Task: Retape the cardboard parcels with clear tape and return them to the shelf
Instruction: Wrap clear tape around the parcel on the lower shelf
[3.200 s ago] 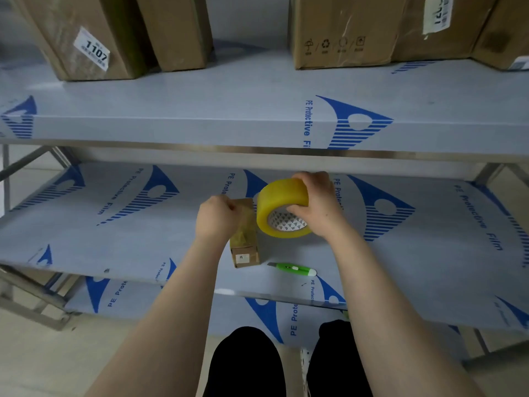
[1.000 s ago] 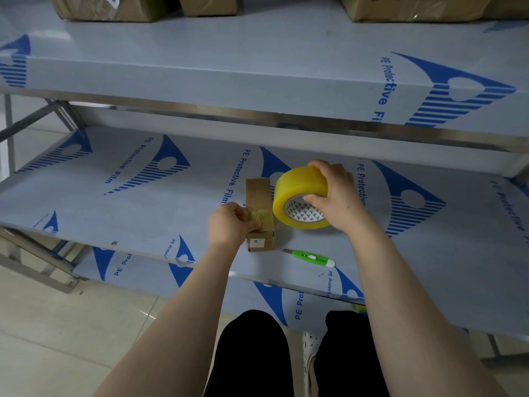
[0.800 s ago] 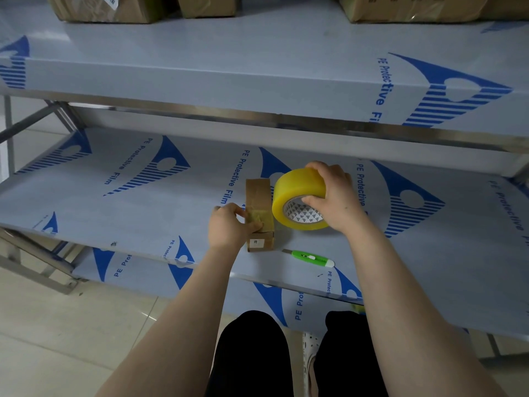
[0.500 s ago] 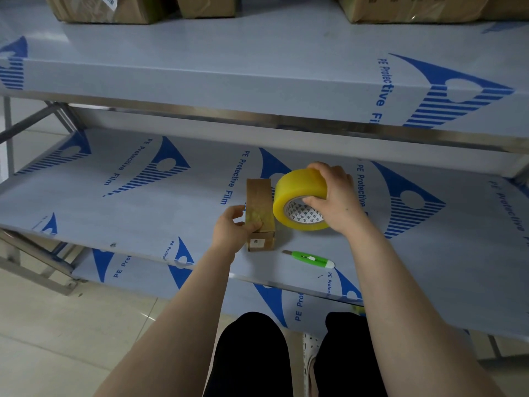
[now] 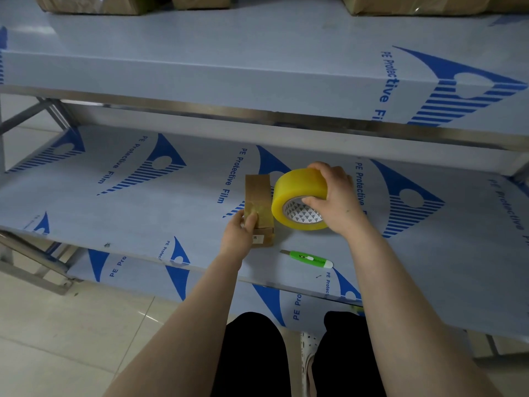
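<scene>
A small brown cardboard parcel [image 5: 257,193] lies lengthwise on the middle shelf [image 5: 137,204], with glossy tape over its near top. My left hand [image 5: 239,234] holds its near left end, the thumb laid on the taped top and the fingers down the left side. A yellowish roll of clear tape [image 5: 297,186] stands on edge just right of the parcel, touching or almost touching it. My right hand [image 5: 340,204] grips the roll, thumb inside the core and fingers over the top.
A green utility knife [image 5: 310,258] lies on the shelf near its front edge, right of the parcel. The upper shelf [image 5: 257,67] overhangs, carrying larger cardboard boxes [image 5: 86,2] along the top edge. My knees are below the shelf front.
My left hand has shifted at the parcel's near end, and its thumb now lies flat on the taped top. The roll and my right hand have hardly moved.
</scene>
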